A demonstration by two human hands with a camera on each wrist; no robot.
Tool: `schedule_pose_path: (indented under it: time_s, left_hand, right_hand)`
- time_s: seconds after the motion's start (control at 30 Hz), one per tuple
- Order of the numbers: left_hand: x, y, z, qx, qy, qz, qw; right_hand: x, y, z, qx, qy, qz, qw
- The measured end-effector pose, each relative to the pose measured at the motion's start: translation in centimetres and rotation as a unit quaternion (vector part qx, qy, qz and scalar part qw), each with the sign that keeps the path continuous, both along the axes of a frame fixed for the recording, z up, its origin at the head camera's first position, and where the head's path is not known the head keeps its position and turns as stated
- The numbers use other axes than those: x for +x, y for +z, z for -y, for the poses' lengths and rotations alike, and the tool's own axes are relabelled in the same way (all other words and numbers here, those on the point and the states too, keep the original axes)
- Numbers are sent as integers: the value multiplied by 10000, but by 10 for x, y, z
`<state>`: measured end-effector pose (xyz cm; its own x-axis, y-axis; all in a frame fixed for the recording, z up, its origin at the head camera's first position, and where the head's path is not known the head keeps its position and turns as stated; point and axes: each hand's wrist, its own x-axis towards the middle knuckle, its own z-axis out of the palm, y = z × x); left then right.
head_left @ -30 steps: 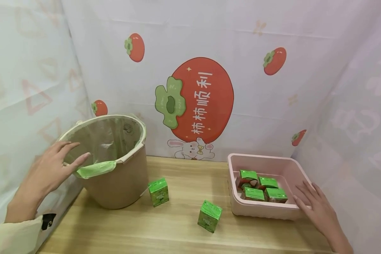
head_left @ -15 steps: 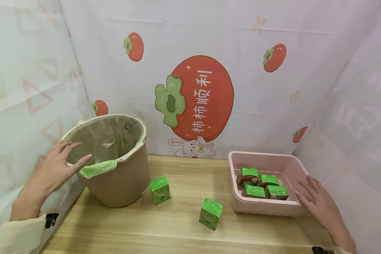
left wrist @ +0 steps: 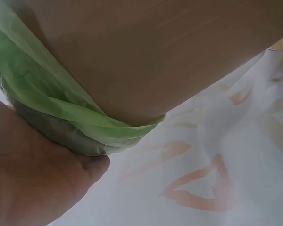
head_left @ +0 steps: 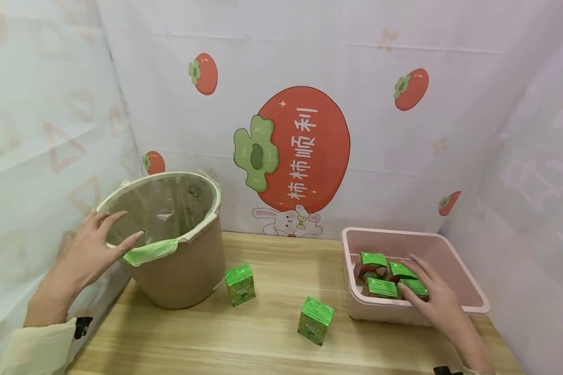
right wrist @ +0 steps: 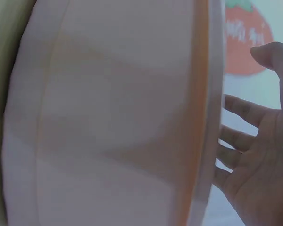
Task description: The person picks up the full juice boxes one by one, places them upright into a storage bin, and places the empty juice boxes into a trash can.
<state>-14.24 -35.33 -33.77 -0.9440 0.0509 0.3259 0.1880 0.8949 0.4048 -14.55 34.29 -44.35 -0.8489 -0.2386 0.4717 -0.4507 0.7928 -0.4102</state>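
Observation:
My left hand is at the near left rim of a brown bin, thumb and fingers spread and holding nothing. A translucent green bag lines this bin and folds over its rim; in the left wrist view the bag lies right by my thumb. My right hand hovers over the near side of a pink plastic basket, fingers extended above the small green-topped boxes inside. The right wrist view shows the basket's outer wall with my fingers just past its rim.
Two similar green boxes stand on the wooden table: one box beside the bin, another box nearer the front, left of the basket. White printed cloth hangs behind and along both sides.
My right hand has moved left from the basket's right rim to above the boxes in it. The left hand stays by the bin rim, and the boxes keep their places.

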Motion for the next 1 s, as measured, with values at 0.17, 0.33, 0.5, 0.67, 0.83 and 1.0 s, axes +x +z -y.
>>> schedule_pose_path:
  time_s: [0.17, 0.33, 0.5, 0.67, 0.83, 1.0]
  left_hand:
    - [3, -1, 0, 91, 36, 63, 9999]
    - [3, 2, 2, 66, 20, 67, 10000]
    - [2, 0, 2, 9, 42, 133, 9999]
    - [0, 0, -1, 30, 58, 137, 9999]
    - [0, 2, -2, 21, 67, 146, 9999]
    - [1, 3, -3, 19, 60, 202, 9998]
  right_hand:
    - [3, 5, 36, -201, 402, -339, 9984]
    - [7, 6, 77, -78, 938, -552, 9940]
    - [17, 2, 118, 247, 1280, 8, 9915]
    - [19, -3, 141, 588, 1491, 452, 9860]
    - [18, -12, 154, 847, 1721, 572, 9798]
    - [17, -20, 158, 882, 1786, 795, 9767]
